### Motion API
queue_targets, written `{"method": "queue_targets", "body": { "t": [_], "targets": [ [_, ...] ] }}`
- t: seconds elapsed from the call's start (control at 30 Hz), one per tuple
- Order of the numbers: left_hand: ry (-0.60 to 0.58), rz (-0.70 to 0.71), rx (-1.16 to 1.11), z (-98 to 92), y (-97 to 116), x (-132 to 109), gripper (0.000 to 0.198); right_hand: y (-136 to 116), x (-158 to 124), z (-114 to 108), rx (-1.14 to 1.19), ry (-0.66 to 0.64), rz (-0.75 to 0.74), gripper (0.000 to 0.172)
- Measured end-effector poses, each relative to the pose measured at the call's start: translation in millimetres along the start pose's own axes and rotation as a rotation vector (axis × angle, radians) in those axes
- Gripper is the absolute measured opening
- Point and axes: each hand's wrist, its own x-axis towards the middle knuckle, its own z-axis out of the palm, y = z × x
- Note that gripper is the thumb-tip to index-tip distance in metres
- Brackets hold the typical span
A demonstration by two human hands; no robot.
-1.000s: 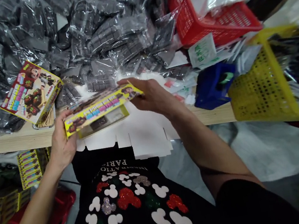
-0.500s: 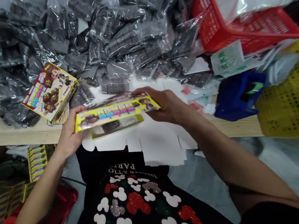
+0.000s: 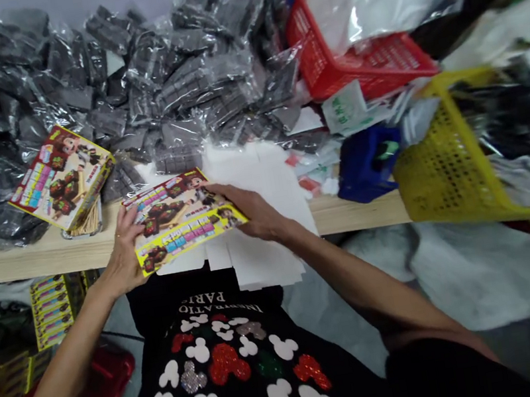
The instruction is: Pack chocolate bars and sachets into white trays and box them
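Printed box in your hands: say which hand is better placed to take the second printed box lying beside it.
Left, probably: the left hand holds the end of the held box nearest the second box. The right hand is at the far end, with the held box in its way.

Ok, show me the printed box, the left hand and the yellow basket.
Printed box (image 3: pixel 180 220): head view, front panel.
Left hand (image 3: pixel 123 258): head view, back of hand.
Yellow basket (image 3: pixel 442 174): head view, mesh side wall.

My printed box (image 3: pixel 181 222) is yellow and red with pink-blue lettering; black T-shirt (image 3: pixel 235 391) has white and red-glitter mouse-head patterns; red basket (image 3: pixel 324 61), yellow basket (image 3: pixel 441 164), both mesh.
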Motion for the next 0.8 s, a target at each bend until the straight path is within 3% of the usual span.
{"method": "queue_targets", "body": {
  "t": [0.1,0.17,0.23,0.3,0.43,0.6,0.67,0.8],
  "targets": [
    [0.304,-0.096,-0.201,-1.6,15.2,29.4,0.064,-25.9,20.3,-25.7,0.105,0.078,0.087,0.046],
    [0.479,-0.298,-0.296,-2.4,21.0,48.4,0.052,-41.0,33.4,-43.7,0.124,0.079,0.161,0.039],
    [0.579,-0.526,-0.363,-2.1,19.4,64.6,0.047,-50.3,45.1,-58.0,0.065,0.09,0.153,0.034],
    [0.612,-0.669,-0.45,-1.2,13.1,76.7,0.046,-53.0,54.0,-66.3,0.002,0.081,0.081,0.03],
    [0.639,-0.703,-0.493,1.3,7.0,87.2,0.044,-46.9,55.4,-61.3,0.014,0.031,0.028,0.037],
    [0.652,-0.68,-0.349,3.6,18.7,84.7,0.051,-42.6,35.7,-44.2,-0.015,0.23,0.064,0.035],
    [0.638,-0.669,-0.335,4.0,21.3,82.9,0.052,-44.6,33.0,-50.9,-0.106,0.273,0.062,0.033],
    [0.627,-0.657,-0.318,3.8,19.1,80.5,0.049,-53.3,46.2,-80.4,-0.162,0.133,0.085,0.023]
  ]
}}
